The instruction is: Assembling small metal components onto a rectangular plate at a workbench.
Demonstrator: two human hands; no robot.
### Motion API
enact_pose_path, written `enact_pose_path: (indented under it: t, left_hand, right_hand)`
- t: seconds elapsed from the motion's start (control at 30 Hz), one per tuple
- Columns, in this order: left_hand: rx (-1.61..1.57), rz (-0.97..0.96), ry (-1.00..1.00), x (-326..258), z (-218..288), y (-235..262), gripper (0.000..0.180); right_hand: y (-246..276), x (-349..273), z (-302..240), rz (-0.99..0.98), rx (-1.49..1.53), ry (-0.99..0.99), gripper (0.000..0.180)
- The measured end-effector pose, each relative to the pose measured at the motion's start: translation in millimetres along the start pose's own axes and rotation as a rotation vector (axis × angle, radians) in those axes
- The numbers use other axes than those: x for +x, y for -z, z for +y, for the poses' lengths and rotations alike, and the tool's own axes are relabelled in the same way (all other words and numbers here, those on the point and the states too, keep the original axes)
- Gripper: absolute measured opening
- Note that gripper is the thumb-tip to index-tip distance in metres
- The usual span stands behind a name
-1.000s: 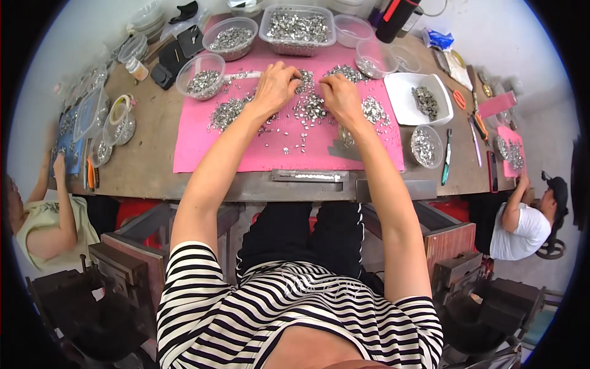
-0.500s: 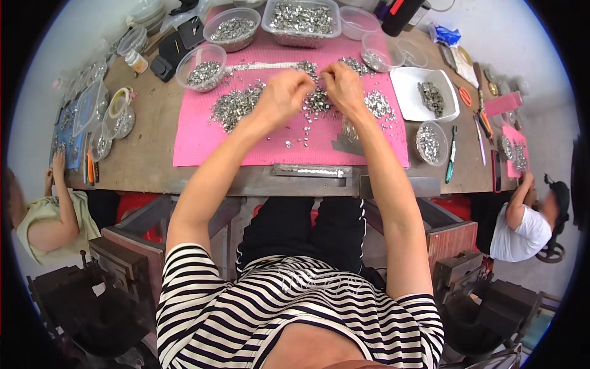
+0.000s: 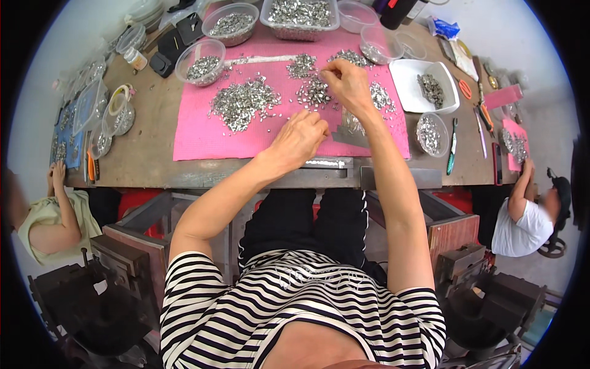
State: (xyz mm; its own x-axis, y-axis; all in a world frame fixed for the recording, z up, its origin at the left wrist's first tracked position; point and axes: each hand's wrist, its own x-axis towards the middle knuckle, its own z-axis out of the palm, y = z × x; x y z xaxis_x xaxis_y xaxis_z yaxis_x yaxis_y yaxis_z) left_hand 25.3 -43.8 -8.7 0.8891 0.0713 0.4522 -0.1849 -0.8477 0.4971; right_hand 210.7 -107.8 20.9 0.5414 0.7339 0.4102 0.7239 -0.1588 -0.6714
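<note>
From where I stand, the big change is the left hand (image 3: 298,136). A moment ago it was up by the middle pile (image 3: 313,91) of small shiny metal bits, close to the other hand. Now it has come down to the near part of the pink mat (image 3: 203,135), just behind the metal strip (image 3: 326,163) at the table's edge. A row of bright bits sits in that strip, and the wrist hides some of it.

The left fingers are curled in close together. I can't tell if a bit is tucked between them. The right hand (image 3: 347,86) has stayed up beside the middle pile, with its thumb and first finger bent toward each other at the tips. I can't see if it has hold of a bit either.

With the left arm out of the way, the big pile (image 3: 243,101) on the left of the mat shows better. The bits lie loose there, and more are in the middle and off to the right.

To me, this means the two hands are now apart: one by the strip, one by the pile. The work looks far from done, as lots of bits are lying about.
</note>
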Motion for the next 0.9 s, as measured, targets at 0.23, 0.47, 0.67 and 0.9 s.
enact_pose_path:
  t: [0.23, 0.47, 0.67, 0.9]
  left_hand:
    - [0.095, 0.001, 0.019, -1, 1, 4, 0.01]
    - [-0.098, 0.08, 0.109, -7, 10, 16, 0.01]
    - [-0.253, 0.11, 0.252, -25, 26, 24, 0.008]
    - [-0.387, 0.104, 0.29, -31, 46, 13, 0.007]
  right_hand:
    - [37, -88, -30, -0.334, 0.087, -0.226, 0.014]
    - [42, -109, -17, -0.101, -0.004, -0.058, 0.017]
    - [32, -114, -21, -0.128, -0.077, 0.035, 0.016]
    - [33, -113, -19, -0.083, -0.151, 0.087, 0.014]
